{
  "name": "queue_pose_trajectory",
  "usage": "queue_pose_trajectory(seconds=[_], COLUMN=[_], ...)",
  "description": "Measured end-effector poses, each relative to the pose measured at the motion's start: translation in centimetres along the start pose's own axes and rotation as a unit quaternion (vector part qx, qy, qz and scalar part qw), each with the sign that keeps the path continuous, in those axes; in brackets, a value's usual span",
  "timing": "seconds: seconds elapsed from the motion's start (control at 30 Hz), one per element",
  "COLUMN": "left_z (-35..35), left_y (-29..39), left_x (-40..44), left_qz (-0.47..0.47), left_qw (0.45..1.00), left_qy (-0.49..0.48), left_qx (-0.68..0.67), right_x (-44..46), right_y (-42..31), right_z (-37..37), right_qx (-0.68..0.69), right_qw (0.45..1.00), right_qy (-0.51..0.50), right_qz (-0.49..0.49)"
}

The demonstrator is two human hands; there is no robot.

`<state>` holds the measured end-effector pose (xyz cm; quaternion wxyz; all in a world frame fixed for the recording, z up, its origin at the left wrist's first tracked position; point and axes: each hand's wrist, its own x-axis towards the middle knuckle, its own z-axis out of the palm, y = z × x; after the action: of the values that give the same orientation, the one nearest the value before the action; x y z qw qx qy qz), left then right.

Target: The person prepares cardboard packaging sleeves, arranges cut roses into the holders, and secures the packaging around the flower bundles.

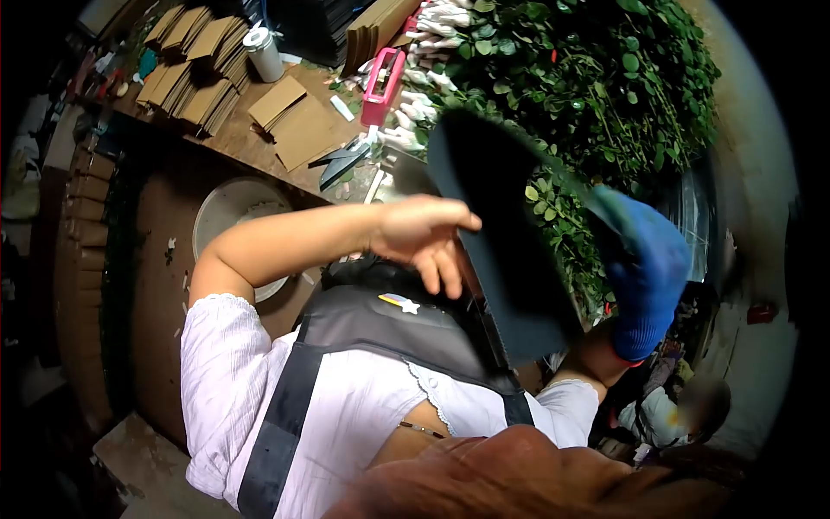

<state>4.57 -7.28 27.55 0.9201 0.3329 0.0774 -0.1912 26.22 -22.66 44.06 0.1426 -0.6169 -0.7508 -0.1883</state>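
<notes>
My bare left hand (pixel 424 233) is at the left edge of a large, dark, curved sheet (pixel 510 251) in front of my apron. Its thumb overlaps that edge, while the visible fingers hang apart and loosely bent. On the sheet's other side is my right hand (pixel 644 255) in a blue knitted glove. Motion smears its fingertips, so whether they grip the sheet or a stem is unclear. Just past the sheet lies a big heap of leafy green stems (pixel 605 86), with white-wrapped ends (pixel 424 104) pointing left.
A wooden table (pixel 233 147) carries stacked brown cardboard pieces (pixel 194 60), a white lidded cup (pixel 263 54), a pink holder (pixel 380 86) and scissors (pixel 341 160). Dark stacked sheets (pixel 320 26) stand behind. A round pale basin (pixel 216 212) is below my left arm. Another person (pixel 666 415) is at lower right.
</notes>
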Motion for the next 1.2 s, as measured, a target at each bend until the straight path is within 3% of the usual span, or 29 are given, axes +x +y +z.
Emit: queue_pose_trajectory(seconds=[0.07, 0.13, 0.2, 0.23, 0.27, 0.33, 0.4, 0.43, 0.47, 0.53, 0.6, 0.63, 0.67, 0.73, 0.8, 0.83, 0.87, 0.93, 1.0, 1.13, 1.17, 1.2], left_z=[-2.7, -4.5, -9.2, -11.3, -13.6, -16.3, -18.2, -19.0, -19.1, -23.3, -26.1, -27.2, -26.8, -25.7, -26.2, -26.4, -26.6, -27.0, -27.2, -27.7, -27.8, -27.9], left_y=[-3.4, -3.9, -3.5, -3.6, -3.9, -4.4, -4.3, -4.7, -4.6, -8.3, -11.1, -11.8, -11.6, -11.4, -11.5, -11.8, -12.2, -12.8, -13.1, -14.0, -13.6, -13.4], left_x=[0.4, -1.3, -3.5, -4.5, -4.6, -4.6, -2.5, -0.9, 0.4, 2.7, 3.0, 2.8, 2.4, 2.0, 2.2, 2.4, 2.5, 2.7, 2.7, 3.0, 3.1, 3.1], left_qz=[-0.091, -0.169, -0.208, -0.222, -0.211, -0.24, -0.219, -0.185, -0.126, 0.061, 0.28, 0.25, 0.256, 0.205, 0.212, 0.215, 0.206, 0.189, 0.189, 0.198, 0.202, 0.199], left_qw=[0.996, 0.966, 0.886, 0.805, 0.601, 0.489, 0.492, 0.463, 0.533, 0.588, 0.432, 0.424, 0.451, 0.438, 0.452, 0.459, 0.46, 0.458, 0.46, 0.452, 0.445, 0.441], left_qy=[-0.003, 0.127, 0.173, 0.241, 0.271, 0.274, 0.22, 0.203, 0.196, 0.126, 0.148, 0.133, 0.155, 0.179, 0.179, 0.18, 0.183, 0.191, 0.192, 0.2, 0.203, 0.202], left_qx=[-0.011, 0.147, 0.377, 0.494, 0.721, 0.792, 0.813, 0.842, 0.813, 0.796, 0.845, 0.86, 0.841, 0.857, 0.848, 0.843, 0.844, 0.848, 0.846, 0.847, 0.848, 0.852], right_x=[1.2, 1.9, 2.7, 2.6, 2.5, 2.9, 3.3, 3.5, 3.5, 3.3, 3.2, 3.0, 2.9, 3.2, 2.9, 2.6, 2.2, 1.8, 1.0, 1.2, 1.3, 1.8], right_y=[-0.3, -0.3, -1.7, -2.2, -2.9, -4.7, -5.4, -5.5, -5.4, -5.2, -5.3, -6.0, -6.4, -7.4, -7.3, -7.6, -7.4, -7.1, -5.7, -4.8, -5.6, -6.2], right_z=[3.4, 8.7, 15.3, 19.0, 21.9, 24.9, 26.3, 26.7, 27.0, 27.2, 27.2, 26.0, 24.6, 22.4, 20.0, 20.3, 22.4, 27.4, 32.2, 32.4, 30.5, 28.6], right_qx=[0.062, 0.068, 0.038, 0.036, 0.035, 0.038, 0.037, 0.037, 0.036, 0.04, 0.037, 0.062, 0.118, 0.231, 0.428, 0.402, 0.236, 0.098, 0.089, 0.099, 0.124, 0.145], right_qw=[0.989, 0.969, 0.934, 0.933, 0.933, 0.934, 0.932, 0.929, 0.927, 0.929, 0.93, 0.961, 0.97, 0.965, 0.84, 0.844, 0.947, 0.975, 0.956, 0.929, 0.964, 0.972], right_qy=[-0.131, -0.238, -0.355, -0.357, -0.358, -0.352, -0.354, -0.358, -0.361, -0.354, -0.354, -0.248, -0.184, -0.048, -0.247, -0.257, -0.171, -0.169, -0.247, -0.332, -0.216, -0.175], right_qz=[0.004, -0.016, 0.014, 0.01, 0.008, 0.045, 0.073, 0.084, 0.096, 0.098, 0.091, 0.109, 0.109, 0.111, 0.222, 0.244, 0.134, 0.105, 0.132, 0.128, 0.09, 0.061])
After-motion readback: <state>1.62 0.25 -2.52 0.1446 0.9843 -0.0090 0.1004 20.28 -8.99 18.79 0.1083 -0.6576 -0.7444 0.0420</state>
